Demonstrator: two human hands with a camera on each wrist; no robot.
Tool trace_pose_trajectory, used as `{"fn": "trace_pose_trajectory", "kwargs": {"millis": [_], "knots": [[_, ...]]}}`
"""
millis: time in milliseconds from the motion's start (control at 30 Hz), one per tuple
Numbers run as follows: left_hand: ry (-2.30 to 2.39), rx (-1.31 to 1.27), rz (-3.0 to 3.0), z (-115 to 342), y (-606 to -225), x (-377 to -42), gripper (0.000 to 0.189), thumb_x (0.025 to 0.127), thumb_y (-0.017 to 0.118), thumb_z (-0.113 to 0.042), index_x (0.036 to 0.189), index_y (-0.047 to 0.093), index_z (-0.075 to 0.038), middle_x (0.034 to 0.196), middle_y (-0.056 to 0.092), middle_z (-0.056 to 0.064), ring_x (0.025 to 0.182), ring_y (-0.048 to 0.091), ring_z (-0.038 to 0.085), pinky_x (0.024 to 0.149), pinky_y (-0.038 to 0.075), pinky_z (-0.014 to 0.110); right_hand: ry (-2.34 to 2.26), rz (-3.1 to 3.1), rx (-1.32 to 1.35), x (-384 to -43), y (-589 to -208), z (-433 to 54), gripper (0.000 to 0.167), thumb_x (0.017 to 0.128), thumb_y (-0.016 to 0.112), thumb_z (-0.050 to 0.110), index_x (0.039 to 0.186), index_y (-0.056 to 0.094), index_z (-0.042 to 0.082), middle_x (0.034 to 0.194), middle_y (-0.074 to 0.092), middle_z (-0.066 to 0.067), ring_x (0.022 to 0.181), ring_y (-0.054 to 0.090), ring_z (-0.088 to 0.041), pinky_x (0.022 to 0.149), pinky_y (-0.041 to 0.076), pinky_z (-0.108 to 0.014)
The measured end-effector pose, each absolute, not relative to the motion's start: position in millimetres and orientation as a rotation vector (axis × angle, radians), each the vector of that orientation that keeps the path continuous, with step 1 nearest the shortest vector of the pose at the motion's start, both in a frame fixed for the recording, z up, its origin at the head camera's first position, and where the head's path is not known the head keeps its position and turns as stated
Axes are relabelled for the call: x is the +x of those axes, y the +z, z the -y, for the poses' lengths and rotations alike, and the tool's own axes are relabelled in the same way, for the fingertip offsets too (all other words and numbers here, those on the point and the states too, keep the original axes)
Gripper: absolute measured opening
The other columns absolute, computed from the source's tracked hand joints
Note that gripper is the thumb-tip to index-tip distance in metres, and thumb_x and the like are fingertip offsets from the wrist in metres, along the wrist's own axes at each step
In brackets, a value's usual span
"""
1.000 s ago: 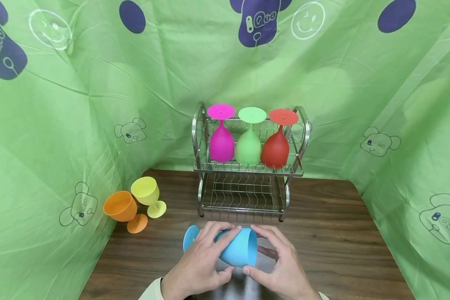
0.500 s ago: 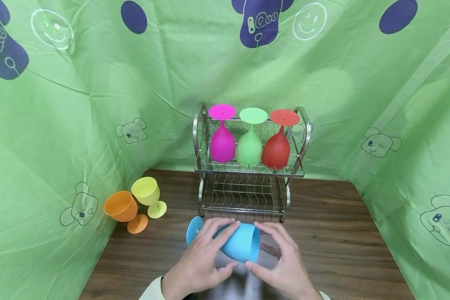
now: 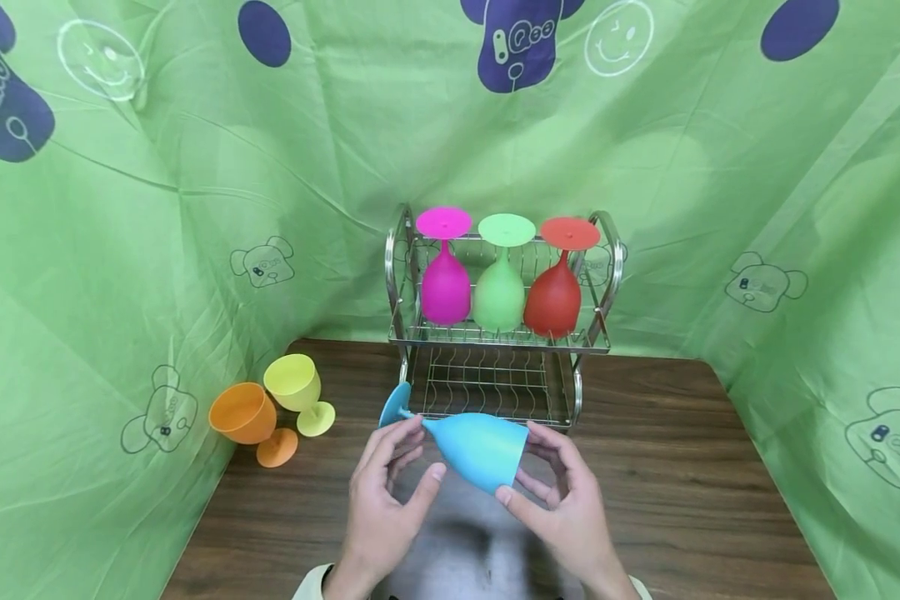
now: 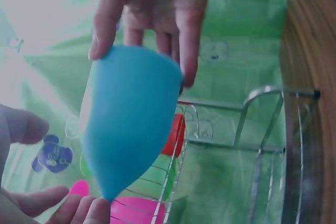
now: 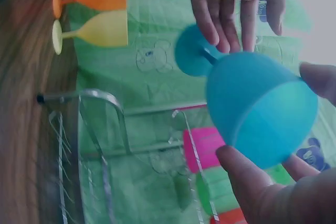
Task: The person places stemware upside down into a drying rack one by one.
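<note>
A blue plastic wine goblet is held tilted above the table, its base toward the left and its mouth toward the right. My right hand pinches the rim between thumb and fingers, which the right wrist view shows around the open mouth. At the other end, my left hand has its fingertips at the thin stem, palm turned up. The left thumb stands apart from the bowl. Part of the stem near the base is hidden by the left fingers in the head view.
Behind the hands stands a two-tier metal dish rack. Magenta, light green and red goblets stand upside down on its upper tier. Orange and yellow goblets stand upright on the wooden table at left. Green cloth surrounds everything.
The blue goblet has risen and tilted, base end up. My left hand has slid from over the bowl to the stem, its palm turning up; the right hand keeps holding the rim.
</note>
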State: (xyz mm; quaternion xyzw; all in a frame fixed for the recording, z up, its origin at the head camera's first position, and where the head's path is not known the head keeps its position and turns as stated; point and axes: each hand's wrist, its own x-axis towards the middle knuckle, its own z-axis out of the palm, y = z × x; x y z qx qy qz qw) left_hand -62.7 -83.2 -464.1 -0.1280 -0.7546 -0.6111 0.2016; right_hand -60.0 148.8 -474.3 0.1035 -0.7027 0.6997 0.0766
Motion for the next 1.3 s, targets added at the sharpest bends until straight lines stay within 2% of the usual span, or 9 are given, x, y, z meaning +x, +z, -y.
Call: {"fn": "trace_pose_trajectory", "kwargs": {"millis": [167, 267, 400, 567, 733, 1133, 1300], "knots": [[-2.066, -0.157, 1.975, 75.3, -467.1, -64.6, 0.053, 0.093, 0.076, 0.002, 0.142, 0.056, -0.001, 0.139, 0.060, 0.016, 0.126, 0.063, 0.025, 0.103, 0.060, 0.033, 2.280, 1.931, 0.232, -62.7, -479.8, -138.9, 0.079, 0.082, 0.078, -0.016, 0.152, 0.047, 0.003, 0.142, 0.053, -0.016, 0.130, 0.060, -0.023, 0.097, 0.063, -0.039], [-2.222, -0.096, 1.920, 71.7, -471.5, -67.8, 0.055, 0.094, 0.073, 0.004, 0.144, 0.051, 0.001, 0.140, 0.058, 0.016, 0.125, 0.063, 0.023, 0.102, 0.060, 0.030, 2.364, 1.817, 0.237, -62.4, -484.9, -130.3, 0.076, 0.083, 0.073, -0.019, 0.152, 0.044, -0.002, 0.142, 0.052, -0.018, 0.127, 0.061, -0.023, 0.096, 0.063, -0.036], [-2.441, -0.119, 1.824, 69.2, -477.3, -71.1, 0.056, 0.097, 0.066, 0.005, 0.148, 0.043, 0.005, 0.140, 0.055, 0.018, 0.125, 0.062, 0.020, 0.101, 0.060, 0.029, 2.526, 1.682, 0.270, -60.0, -490.5, -121.1, 0.072, 0.089, 0.067, -0.015, 0.154, 0.037, -0.006, 0.141, 0.052, -0.018, 0.127, 0.061, -0.023, 0.099, 0.062, -0.034], [-2.617, -0.203, 1.745, 68.8, -481.1, -72.7, 0.058, 0.101, 0.061, 0.001, 0.153, 0.038, 0.006, 0.142, 0.054, 0.018, 0.128, 0.062, 0.020, 0.097, 0.062, 0.033, 2.824, 1.509, 0.224, -58.3, -498.0, -116.9, 0.071, 0.096, 0.060, -0.006, 0.159, 0.028, -0.001, 0.147, 0.049, -0.016, 0.130, 0.059, -0.023, 0.105, 0.059, -0.039], [-2.639, -0.206, 1.739, 68.2, -484.7, -74.6, 0.058, 0.101, 0.062, 0.002, 0.154, 0.039, 0.005, 0.143, 0.054, 0.018, 0.130, 0.061, 0.022, 0.099, 0.062, 0.034, 2.880, 1.479, 0.206, -59.7, -504.8, -117.4, 0.072, 0.096, 0.059, -0.005, 0.160, 0.025, 0.000, 0.150, 0.046, -0.016, 0.131, 0.056, -0.023, 0.107, 0.058, -0.039], [-2.646, -0.256, 1.699, 62.7, -486.8, -79.0, 0.060, 0.101, 0.061, 0.002, 0.156, 0.036, 0.006, 0.149, 0.051, 0.020, 0.135, 0.060, 0.023, 0.102, 0.061, 0.037, 2.831, 1.461, 0.295, -66.8, -507.0, -121.9, 0.070, 0.094, 0.059, -0.007, 0.158, 0.032, 0.002, 0.147, 0.049, -0.017, 0.129, 0.059, -0.024, 0.105, 0.059, -0.040], [-2.626, -0.262, 1.705, 62.2, -489.3, -82.5, 0.059, 0.101, 0.062, 0.003, 0.156, 0.038, 0.006, 0.148, 0.050, 0.023, 0.135, 0.060, 0.022, 0.102, 0.061, 0.037, 2.702, 1.603, 0.295, -72.8, -510.3, -127.9, 0.072, 0.092, 0.064, -0.008, 0.157, 0.034, -0.005, 0.144, 0.053, -0.015, 0.128, 0.062, -0.023, 0.103, 0.060, -0.038]]}}
